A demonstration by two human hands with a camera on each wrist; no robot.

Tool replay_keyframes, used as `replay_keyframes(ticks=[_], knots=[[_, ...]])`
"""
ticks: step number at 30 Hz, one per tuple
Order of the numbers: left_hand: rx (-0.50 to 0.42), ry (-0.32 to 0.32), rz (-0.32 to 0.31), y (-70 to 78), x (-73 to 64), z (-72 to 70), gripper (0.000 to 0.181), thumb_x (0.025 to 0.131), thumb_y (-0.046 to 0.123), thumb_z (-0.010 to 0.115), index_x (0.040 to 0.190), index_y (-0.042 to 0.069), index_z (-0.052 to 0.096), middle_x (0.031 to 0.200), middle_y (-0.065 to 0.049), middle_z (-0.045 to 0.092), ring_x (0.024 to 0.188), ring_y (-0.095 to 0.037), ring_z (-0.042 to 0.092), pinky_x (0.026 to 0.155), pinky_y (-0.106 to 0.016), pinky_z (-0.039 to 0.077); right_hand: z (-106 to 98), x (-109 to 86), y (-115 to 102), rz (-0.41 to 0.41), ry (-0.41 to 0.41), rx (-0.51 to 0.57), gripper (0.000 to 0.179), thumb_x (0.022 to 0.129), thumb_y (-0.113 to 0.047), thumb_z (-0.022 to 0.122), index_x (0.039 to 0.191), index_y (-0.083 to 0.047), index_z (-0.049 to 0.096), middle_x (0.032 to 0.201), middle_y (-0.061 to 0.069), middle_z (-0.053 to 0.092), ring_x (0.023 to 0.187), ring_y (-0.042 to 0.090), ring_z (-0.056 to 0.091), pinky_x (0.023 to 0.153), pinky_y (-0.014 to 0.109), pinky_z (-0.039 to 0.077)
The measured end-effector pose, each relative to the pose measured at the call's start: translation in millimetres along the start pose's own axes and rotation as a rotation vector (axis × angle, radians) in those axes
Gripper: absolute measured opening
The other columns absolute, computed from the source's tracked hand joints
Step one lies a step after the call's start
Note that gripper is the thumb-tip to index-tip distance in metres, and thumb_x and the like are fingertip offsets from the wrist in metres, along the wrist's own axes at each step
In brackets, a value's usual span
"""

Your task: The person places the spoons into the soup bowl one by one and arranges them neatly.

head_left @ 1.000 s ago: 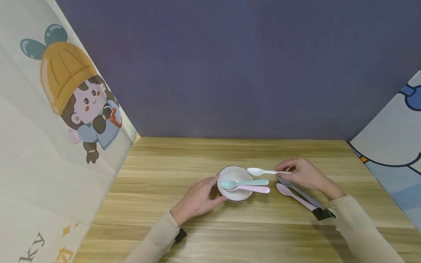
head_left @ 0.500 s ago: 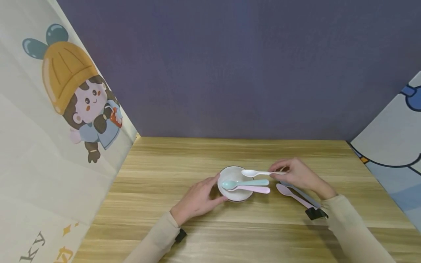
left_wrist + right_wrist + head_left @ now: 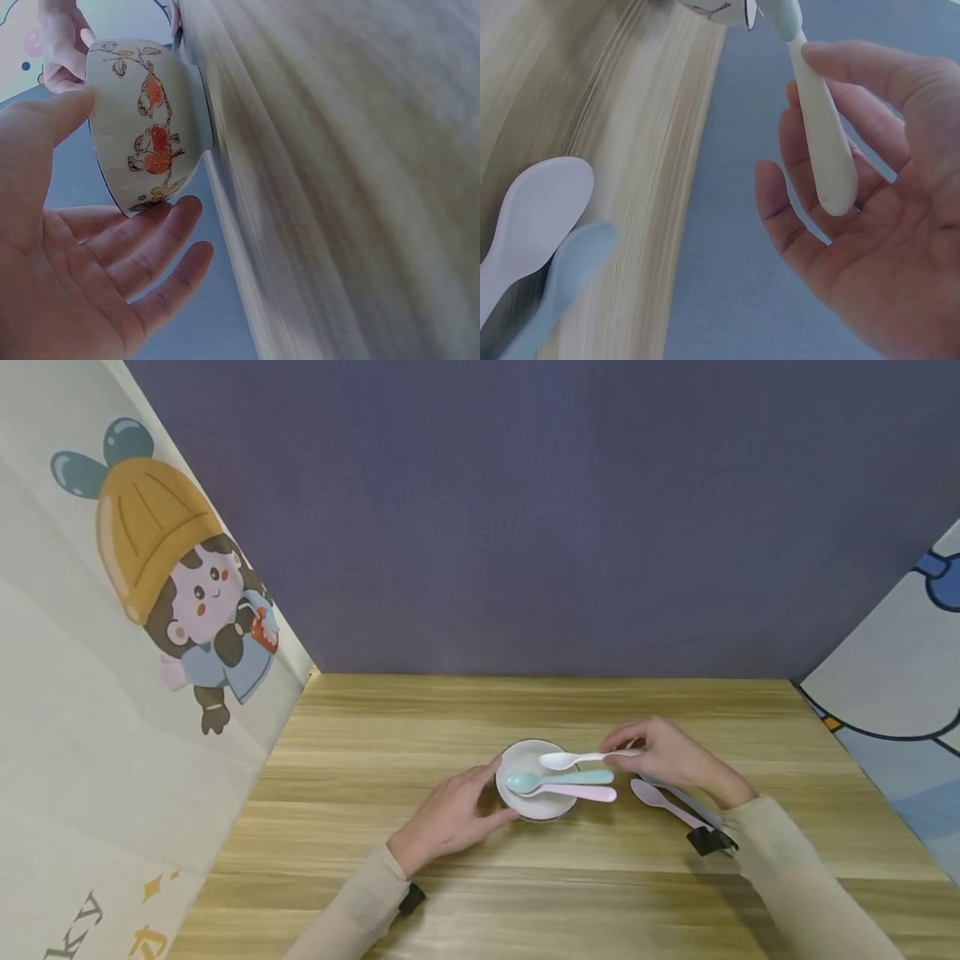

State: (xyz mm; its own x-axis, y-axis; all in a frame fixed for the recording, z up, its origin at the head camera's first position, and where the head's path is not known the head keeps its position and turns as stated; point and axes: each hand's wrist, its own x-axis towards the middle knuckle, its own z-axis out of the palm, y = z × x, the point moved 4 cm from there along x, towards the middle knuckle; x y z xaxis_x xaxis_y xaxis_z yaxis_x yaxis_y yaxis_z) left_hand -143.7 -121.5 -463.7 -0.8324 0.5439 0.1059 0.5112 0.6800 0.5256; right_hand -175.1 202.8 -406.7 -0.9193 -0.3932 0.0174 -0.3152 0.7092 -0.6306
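My left hand (image 3: 453, 814) holds a white bowl (image 3: 519, 755) upright on the table, thumb and fingers at either side of its rim. Red fruit and branches decorate the bowl's outside (image 3: 154, 127) in the left wrist view. Inside lie a mint green spoon (image 3: 585, 777) and a pink spoon (image 3: 588, 792), their handles sticking out over the right rim. With thumb and fingertips, my right hand (image 3: 667, 760) pinches a white spoon (image 3: 558, 761) by its handle (image 3: 825, 142). That spoon's head overlaps the bowl's right inner side in the head view.
Right of the bowl, another pink spoon (image 3: 663, 801) and a blue-grey spoon (image 3: 693, 805) lie side by side on the wooden table (image 3: 420, 718), partly under my right wrist. A dark blue panel (image 3: 480, 527) stands along the back edge, with printed panels at both sides.
My right hand has moved left with the white spoon, bringing its head from beside the bowl's rim to over the bowl. The left hand and bowl have stayed put.
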Motion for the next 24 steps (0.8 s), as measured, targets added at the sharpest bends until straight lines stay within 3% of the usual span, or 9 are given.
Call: replay_keyframes(ticks=[7, 17, 24], knots=[[-0.001, -0.001, 0.005, 1.7, 0.3, 0.3, 0.093, 0.099, 0.067, 0.063, 0.167, 0.009, 0.036, 0.158, -0.009, 0.058, 0.144, -0.028, 0.058, 0.118, -0.047, 0.051, 2, 2.1, -5, -0.001, -0.025, 0.008, 0.013, 0.098, -0.032, 0.08, 0.108, -0.024, 0.084, 0.117, -0.003, 0.079, 0.108, 0.018, 0.072, 0.092, 0.033, 0.059], [-0.001, 0.012, 0.03, 3.3, 0.3, -1.0, 0.091, 0.1, 0.065, 0.064, 0.166, 0.007, 0.037, 0.158, -0.011, 0.058, 0.143, -0.031, 0.059, 0.116, -0.049, 0.053, 7, 11.0, -11, -0.028, -0.031, -0.007, 0.009, 0.095, -0.028, 0.082, 0.104, -0.026, 0.084, 0.112, -0.004, 0.081, 0.1, 0.013, 0.073, 0.085, 0.028, 0.06], [-0.002, 0.005, 0.013, 3.3, 0.3, -0.9, 0.092, 0.1, 0.065, 0.064, 0.166, 0.007, 0.037, 0.159, -0.011, 0.057, 0.144, -0.03, 0.058, 0.118, -0.049, 0.051, 13, 15.4, -15, -0.062, -0.04, 0.0, 0.009, 0.095, -0.026, 0.083, 0.102, -0.023, 0.085, 0.108, -0.005, 0.081, 0.097, 0.011, 0.073, 0.085, 0.027, 0.06]])
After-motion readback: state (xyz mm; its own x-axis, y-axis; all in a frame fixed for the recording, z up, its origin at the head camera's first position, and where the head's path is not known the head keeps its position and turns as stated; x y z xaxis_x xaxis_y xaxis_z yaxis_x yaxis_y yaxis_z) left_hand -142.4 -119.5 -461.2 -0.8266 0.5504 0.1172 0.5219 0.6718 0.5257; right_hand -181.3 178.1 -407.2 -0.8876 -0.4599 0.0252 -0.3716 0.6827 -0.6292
